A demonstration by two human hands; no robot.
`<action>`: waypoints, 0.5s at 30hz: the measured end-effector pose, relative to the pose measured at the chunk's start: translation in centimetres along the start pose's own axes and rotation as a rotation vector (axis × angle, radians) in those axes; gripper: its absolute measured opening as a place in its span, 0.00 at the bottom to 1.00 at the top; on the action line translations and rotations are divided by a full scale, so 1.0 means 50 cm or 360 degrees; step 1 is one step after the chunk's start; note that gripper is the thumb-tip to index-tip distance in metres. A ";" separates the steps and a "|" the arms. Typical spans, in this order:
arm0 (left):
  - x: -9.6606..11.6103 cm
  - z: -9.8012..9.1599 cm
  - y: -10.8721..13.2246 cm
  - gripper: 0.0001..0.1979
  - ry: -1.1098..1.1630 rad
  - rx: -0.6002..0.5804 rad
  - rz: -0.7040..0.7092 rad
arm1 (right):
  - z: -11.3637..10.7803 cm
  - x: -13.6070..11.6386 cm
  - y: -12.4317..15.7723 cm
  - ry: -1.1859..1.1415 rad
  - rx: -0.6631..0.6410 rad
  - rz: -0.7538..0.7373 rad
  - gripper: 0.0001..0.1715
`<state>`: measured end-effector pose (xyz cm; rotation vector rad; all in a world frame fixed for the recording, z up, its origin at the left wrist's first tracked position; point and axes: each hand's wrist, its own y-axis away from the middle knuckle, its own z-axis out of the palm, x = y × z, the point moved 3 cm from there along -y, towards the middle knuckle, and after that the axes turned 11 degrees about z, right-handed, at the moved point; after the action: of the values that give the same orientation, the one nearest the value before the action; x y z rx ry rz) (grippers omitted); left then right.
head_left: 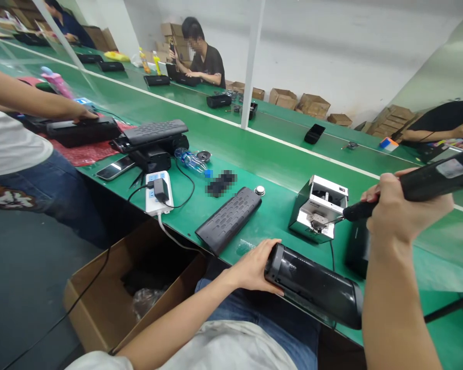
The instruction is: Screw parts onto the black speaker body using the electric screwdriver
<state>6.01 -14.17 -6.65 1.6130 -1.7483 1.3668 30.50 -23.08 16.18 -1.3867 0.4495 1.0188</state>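
The scene was evenly and brightly lit from overhead, with only soft, faint shadows under things on the green worktop (pixel 278 164). A dull sheen lay on the glossy black casing (pixel 316 288) at the worktop's near edge. The wide lens bent straight lines toward the frame's edges and stretched the forearms. The floor (pixel 27 288) beneath was dimmer. Small patches were pixelated; focus was otherwise sharp.
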 end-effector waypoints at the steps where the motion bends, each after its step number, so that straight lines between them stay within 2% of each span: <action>1: 0.000 0.000 0.000 0.69 -0.0001 -0.0002 -0.0001 | 0.002 0.002 0.000 0.0002 0.0015 0.0010 0.10; 5: -0.004 0.003 0.003 0.69 -0.0021 -0.0005 0.0015 | 0.006 0.000 -0.001 0.0020 0.0030 0.0023 0.10; 10: -0.006 0.003 0.004 0.68 -0.0034 0.0004 0.0036 | 0.010 -0.008 -0.002 0.0033 -0.0057 0.0021 0.11; 15: -0.003 0.003 0.003 0.68 -0.0028 0.0000 0.0013 | 0.009 0.005 0.005 0.0010 -0.0101 0.0030 0.11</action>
<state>5.98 -14.25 -6.88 1.6242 -1.7666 1.3605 30.31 -22.61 15.90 -1.4453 0.4391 1.0521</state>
